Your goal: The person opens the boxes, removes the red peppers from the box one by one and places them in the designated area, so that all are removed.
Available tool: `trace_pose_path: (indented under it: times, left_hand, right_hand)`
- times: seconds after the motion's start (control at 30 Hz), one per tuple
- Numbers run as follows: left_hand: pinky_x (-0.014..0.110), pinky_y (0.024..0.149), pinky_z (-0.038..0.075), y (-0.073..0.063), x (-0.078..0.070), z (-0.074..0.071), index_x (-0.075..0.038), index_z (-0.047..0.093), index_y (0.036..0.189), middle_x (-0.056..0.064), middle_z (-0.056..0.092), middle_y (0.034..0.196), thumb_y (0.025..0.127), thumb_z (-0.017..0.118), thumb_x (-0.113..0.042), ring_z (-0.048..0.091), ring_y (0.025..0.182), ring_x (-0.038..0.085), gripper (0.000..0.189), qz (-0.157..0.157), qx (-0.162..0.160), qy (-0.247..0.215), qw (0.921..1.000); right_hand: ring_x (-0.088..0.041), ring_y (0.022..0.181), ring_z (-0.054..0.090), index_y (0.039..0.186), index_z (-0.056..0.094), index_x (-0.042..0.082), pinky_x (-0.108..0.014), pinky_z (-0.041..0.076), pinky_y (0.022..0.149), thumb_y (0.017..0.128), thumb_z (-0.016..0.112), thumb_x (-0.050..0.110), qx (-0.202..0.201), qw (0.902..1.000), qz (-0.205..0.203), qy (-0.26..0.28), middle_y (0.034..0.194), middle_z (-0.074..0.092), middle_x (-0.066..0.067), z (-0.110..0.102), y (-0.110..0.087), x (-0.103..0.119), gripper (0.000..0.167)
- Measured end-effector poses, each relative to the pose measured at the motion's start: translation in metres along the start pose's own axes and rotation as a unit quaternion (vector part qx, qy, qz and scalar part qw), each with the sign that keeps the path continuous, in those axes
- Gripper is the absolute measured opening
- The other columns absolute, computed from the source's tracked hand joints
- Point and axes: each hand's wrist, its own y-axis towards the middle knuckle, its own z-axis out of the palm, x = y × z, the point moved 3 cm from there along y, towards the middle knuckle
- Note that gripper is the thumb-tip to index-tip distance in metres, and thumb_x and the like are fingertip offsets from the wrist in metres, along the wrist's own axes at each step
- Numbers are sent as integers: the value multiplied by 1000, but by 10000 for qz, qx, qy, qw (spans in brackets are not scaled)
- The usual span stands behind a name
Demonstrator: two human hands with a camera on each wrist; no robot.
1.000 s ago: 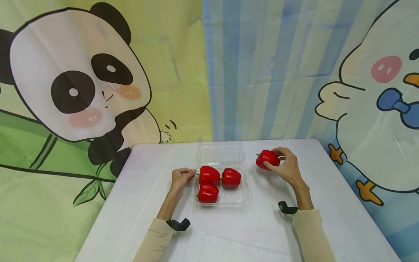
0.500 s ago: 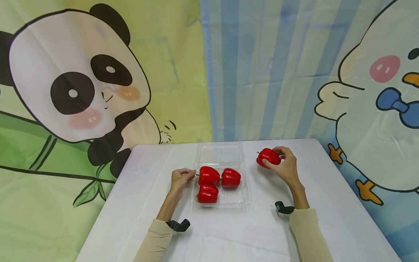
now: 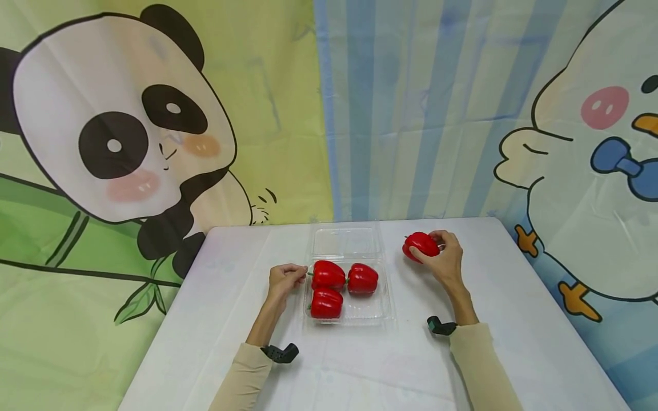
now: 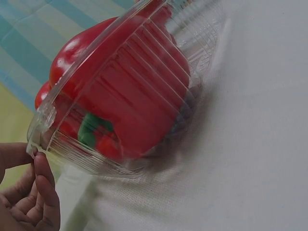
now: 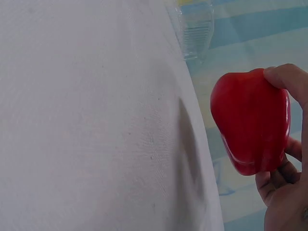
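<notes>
My left hand (image 3: pixel 285 278) is at the left side of a clear plastic clamshell box (image 3: pixel 366 309). In the left wrist view its thumb and forefinger pinch the box's rim (image 4: pixel 37 144). Three red bell peppers lie in the box: one at back left (image 3: pixel 329 275), one at front left (image 3: pixel 326 303) and one at back right (image 3: pixel 362 279). To the right of the box, my right hand (image 3: pixel 446 260) grips a fourth red bell pepper (image 3: pixel 420 245) between thumb and fingers, stem pointing left. The right wrist view shows this pepper (image 5: pixel 252 120) raised off the tabletop.
The box's lid (image 3: pixel 345 242) lies folded back toward the table's far edge. A white cloth covers the table (image 3: pixel 380 371). Behind it hangs a curtain (image 3: pixel 390 114) with a cartoon panda and a white bird. Each wrist wears a small black camera.
The right forearm has shifted slightly left, while the pepper in that hand has turned a little and risen slightly. My left hand and the box look unmoved.
</notes>
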Motion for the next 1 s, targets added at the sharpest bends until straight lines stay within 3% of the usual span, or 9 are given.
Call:
trace_pose_path:
  times: [0.33, 0.6, 1.0]
  left_hand:
    - [19, 62, 55, 0, 1, 0, 9, 78, 97, -1, 72, 71, 99, 79, -8, 64, 62, 8, 18, -12, -39, 9, 10000]
    - [18, 59, 52, 1, 3, -2, 11, 78, 96, -4, 70, 67, 98, 78, -6, 63, 60, 6, 17, 86, -32, -24, 10000]
    - [18, 60, 51, 1, 3, 2, 12, 77, 98, -4, 70, 67, 98, 79, -6, 62, 61, 5, 19, 63, -30, 2, 10000]
  right_hand:
    - [-32, 119, 60, 131, 65, 1, -33, 50, 93, 84, 92, 28, -317, 9983, 439, 218, 130, 67, -21, 13, 0, -4, 61]
    - [-33, 117, 61, 129, 66, -2, -30, 50, 93, 84, 93, 27, -897, 9928, 630, 488, 128, 68, -23, 21, 2, -7, 60]
    - [-31, 117, 58, 128, 65, -3, -53, 56, 101, 81, 95, 29, -1727, 9784, 948, 630, 127, 65, -24, 35, 8, -9, 64]
